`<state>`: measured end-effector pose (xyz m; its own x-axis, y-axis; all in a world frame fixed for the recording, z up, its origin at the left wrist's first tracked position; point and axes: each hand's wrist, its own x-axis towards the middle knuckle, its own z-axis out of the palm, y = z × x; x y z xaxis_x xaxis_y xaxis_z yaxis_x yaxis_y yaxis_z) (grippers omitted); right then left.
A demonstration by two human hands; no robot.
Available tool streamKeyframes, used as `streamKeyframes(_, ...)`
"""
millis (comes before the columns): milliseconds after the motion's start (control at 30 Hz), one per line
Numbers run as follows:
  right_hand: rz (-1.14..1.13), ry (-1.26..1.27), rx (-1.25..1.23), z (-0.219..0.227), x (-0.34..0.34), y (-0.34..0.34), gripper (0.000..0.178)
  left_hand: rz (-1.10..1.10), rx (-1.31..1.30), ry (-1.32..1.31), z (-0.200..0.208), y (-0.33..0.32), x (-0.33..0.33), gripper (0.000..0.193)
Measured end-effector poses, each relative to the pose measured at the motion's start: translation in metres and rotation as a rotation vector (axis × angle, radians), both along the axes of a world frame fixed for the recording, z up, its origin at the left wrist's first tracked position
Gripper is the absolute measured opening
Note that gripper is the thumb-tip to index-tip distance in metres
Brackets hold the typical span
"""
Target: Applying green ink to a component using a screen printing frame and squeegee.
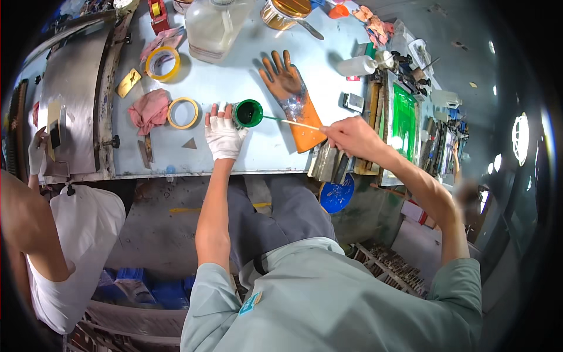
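Note:
My left hand (224, 134), in a white glove with bare fingertips, is against the left side of a small round jar (248, 113) of dark green paint. The jar sits between its thumb and forefinger; the other fingers point away from me. My bare right hand (353, 138) pinches the end of a thin pale stick (302, 124). Green coats the stick's far end, which reaches the jar's rim. Behind the stick lies an orange rubber glove (306, 126), its stained fingers pointing away.
Left of the jar are tape rolls (183, 113) and a pink rag (149, 111). A large translucent jug (214, 29) and a metal tin (280, 14) stand farther back. A green-inked screen frame (403, 117) is at right. A co-worker's gloved hand (37, 151) is at far left.

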<state>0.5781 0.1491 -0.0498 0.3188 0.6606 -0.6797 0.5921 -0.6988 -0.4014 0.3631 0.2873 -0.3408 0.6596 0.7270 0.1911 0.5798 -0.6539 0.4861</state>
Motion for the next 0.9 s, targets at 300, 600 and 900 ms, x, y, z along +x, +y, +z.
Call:
streamKeyframes(300,-0.279,0.133,-0.175,-0.022,0.001,0.004,0.053,-0.001,-0.067,0.094,-0.002,-0.003,-0.004,0.086)
streamKeyframes(600,-0.287,0.235,-0.057,-0.036,-0.011,0.023,0.054,0.003,0.002,0.044,0.0,0.009,-0.013,0.084)
streamKeyframes(900,-0.361,0.266,0.007,-0.015,-0.011,-0.009,0.052,0.005,-0.155,0.032,0.008,0.003,-0.006,0.082)
